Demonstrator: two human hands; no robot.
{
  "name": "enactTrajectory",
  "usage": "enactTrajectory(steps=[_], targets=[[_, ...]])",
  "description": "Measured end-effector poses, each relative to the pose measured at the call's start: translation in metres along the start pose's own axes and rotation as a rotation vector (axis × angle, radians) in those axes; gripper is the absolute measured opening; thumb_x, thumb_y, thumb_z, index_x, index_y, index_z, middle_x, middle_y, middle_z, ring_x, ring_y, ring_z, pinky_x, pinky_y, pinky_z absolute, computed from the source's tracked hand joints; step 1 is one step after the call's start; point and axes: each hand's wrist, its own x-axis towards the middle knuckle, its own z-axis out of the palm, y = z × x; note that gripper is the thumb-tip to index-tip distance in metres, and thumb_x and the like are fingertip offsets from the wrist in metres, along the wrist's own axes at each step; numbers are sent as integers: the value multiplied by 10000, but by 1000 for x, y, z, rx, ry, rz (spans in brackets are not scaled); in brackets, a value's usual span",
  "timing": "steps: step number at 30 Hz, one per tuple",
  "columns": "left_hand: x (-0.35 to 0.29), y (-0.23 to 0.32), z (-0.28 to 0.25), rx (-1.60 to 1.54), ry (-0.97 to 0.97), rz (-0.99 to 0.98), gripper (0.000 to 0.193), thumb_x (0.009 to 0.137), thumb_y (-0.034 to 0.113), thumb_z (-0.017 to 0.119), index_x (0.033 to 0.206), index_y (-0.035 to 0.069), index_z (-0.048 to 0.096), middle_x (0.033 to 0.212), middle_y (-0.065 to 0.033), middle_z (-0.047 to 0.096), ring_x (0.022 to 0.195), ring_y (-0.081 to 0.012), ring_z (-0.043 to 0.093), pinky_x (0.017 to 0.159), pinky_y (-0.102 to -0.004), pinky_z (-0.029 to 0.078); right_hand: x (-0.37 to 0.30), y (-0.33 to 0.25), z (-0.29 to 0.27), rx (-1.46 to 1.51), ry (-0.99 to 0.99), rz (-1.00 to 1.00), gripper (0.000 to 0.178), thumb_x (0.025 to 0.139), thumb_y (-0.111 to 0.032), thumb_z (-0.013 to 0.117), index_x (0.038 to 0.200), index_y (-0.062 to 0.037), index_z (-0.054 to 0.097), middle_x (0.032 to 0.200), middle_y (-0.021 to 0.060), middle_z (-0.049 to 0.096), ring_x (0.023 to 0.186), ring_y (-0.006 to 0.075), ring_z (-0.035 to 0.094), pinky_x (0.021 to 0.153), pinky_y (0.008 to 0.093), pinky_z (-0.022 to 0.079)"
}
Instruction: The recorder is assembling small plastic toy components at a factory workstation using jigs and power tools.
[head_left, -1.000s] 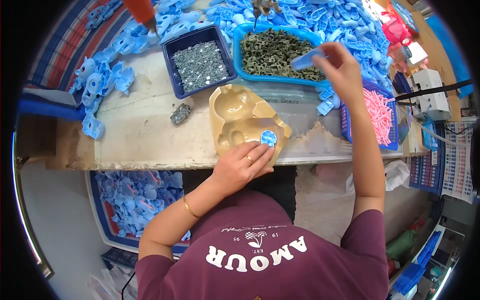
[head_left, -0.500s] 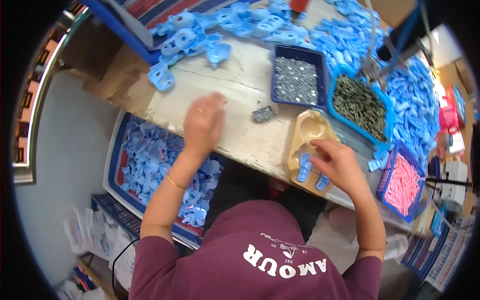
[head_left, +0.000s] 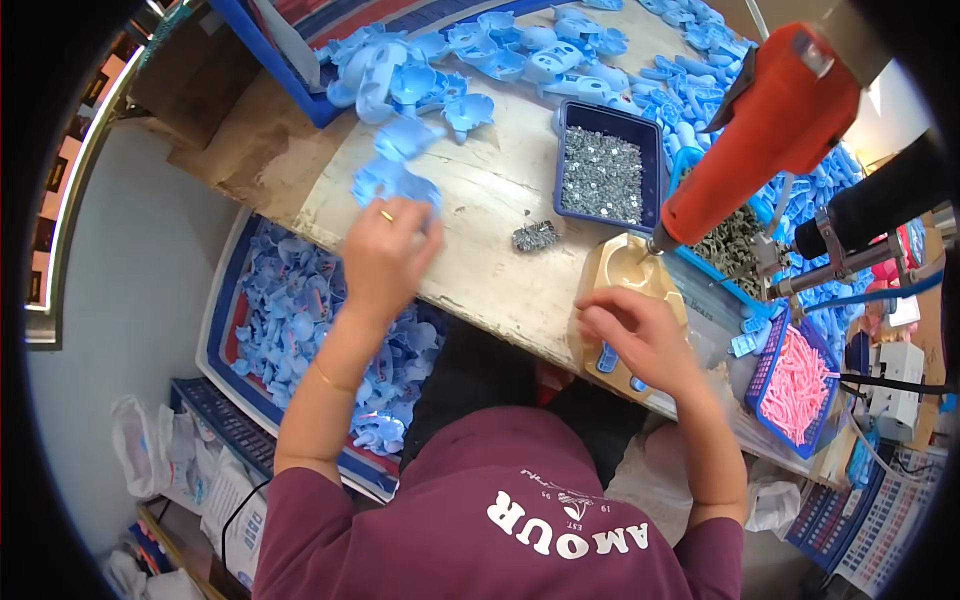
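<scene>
Two hands work apart: left hand (head_left: pixel 385 250) grasps a light, stiff blue shell (head_left: pixel 395 180) by its rim; right hand (head_left: pixel 635 335) presses the jig (head_left: pixel 625 275).

Left hand (head_left: pixel 385 255) outstretched, fingers seemingly curled; right hand (head_left: pixel 635 335) palm-down, fingers bent, grip unclear.

Jig (head_left: pixel 628 275) sits at the worktop (head_left: pixel 480 210) front edge, under the right hand (head_left: pixel 635 335). Screw tray (head_left: pixel 603 170) lies behind it, loose screws (head_left: pixel 534 236) to its left. Left hand (head_left: pixel 385 250) rests on shells (head_left: pixel 395 180) at worktop left. Bin of shells (head_left: pixel 290 320) stands below, on the floor. Pin basket (head_left: pixel 797 385) lies right of jig.
</scene>
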Motion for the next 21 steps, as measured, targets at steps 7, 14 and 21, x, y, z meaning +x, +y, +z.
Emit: enactTrajectory(steps=[7,14,21], targets=[[-31,101,4,-194,-111,94,167,748,97,768,889,103,680,790,-29,602,725,-224,594,637,-369,461,54,-4,32,507,-86,149,293,982,-188,673,1216,-49,564,1060,30,661,1029,101,619,809,259,534],[-40,101,0,-356,-71,329,410,809,146,777,1199,71,677,1178,-43,688,980,-247,618,917,-418,502,24,-3,-5,-131,195,-144,156,904,-51,656,1043,8,696,905,39,712,801,102,657,726,276,528],[-35,107,21,-498,-182,189,539,798,151,789,1298,63,608,1304,-97,625,1134,-320,563,995,-435,463,-43,27,-58,-303,377,-58,161,886,-44,665,1034,-9,717,924,67,746,823,113,678,761,277,532]])
